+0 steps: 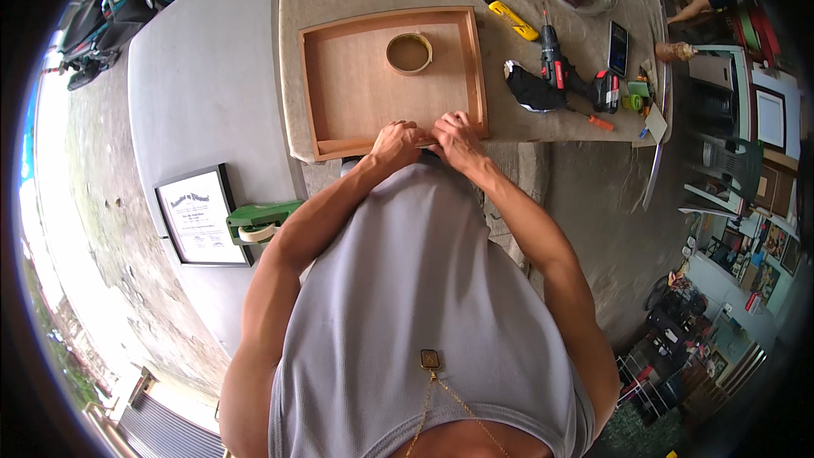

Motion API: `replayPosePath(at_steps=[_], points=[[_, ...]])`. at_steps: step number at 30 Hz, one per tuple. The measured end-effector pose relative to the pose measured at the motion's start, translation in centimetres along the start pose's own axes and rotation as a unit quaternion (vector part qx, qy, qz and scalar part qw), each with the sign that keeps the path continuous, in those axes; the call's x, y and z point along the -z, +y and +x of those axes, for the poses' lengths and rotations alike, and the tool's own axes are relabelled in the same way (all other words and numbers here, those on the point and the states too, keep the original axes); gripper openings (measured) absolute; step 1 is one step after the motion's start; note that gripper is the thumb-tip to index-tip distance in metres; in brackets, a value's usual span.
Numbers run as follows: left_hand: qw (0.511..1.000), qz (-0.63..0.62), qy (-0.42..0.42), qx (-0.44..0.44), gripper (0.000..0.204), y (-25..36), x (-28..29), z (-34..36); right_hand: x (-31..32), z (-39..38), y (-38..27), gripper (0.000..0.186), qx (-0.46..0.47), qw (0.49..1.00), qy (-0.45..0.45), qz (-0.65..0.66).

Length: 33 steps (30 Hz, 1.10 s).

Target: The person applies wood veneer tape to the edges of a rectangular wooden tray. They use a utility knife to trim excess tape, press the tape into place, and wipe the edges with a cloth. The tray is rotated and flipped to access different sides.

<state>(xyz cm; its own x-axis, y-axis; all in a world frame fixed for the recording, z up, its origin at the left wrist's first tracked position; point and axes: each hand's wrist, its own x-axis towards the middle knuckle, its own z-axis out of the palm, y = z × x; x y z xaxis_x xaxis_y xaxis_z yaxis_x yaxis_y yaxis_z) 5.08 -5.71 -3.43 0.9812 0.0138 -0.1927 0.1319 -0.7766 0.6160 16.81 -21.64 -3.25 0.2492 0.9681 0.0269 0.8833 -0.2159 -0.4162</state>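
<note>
A shallow wooden tray [309,85] with raised sides lies on the cloth-covered table. Inside it, toward the far side, rests a roll of brown tape [409,53]. My left hand [397,144] and my right hand [458,141] meet at the middle of the tray's near rim. The fingers of both are bent and closed, with the fingertips almost touching each other. Whether they pinch the rim itself or something thin along it is hidden by the fingers.
Right of the tray lie a yellow utility knife [513,20], a cordless drill [554,59], a black cloth [532,87], an orange-handled screwdriver [597,121] and a phone [618,48]. A framed certificate [197,216] and a green tape dispenser [261,222] are on the grey table at left.
</note>
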Motion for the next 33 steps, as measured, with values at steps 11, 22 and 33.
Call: replayPosePath(at_steps=[11,22,33], points=[[0.992,0.126,-0.030,0.003,0.044,2.1,-1.5,1.9,2.0,-1.2,3.1,0.026,0.035,0.999,0.002,0.011],[0.979,0.200,0.035,0.026,0.019,4.8,-4.8,3.6,2.5,-2.6,5.3,0.026,0.101,0.995,0.015,-0.018],[0.974,0.220,0.034,0.041,0.015,6.1,-5.4,5.0,2.5,-3.5,6.6,0.027,0.128,0.991,0.025,-0.037]])
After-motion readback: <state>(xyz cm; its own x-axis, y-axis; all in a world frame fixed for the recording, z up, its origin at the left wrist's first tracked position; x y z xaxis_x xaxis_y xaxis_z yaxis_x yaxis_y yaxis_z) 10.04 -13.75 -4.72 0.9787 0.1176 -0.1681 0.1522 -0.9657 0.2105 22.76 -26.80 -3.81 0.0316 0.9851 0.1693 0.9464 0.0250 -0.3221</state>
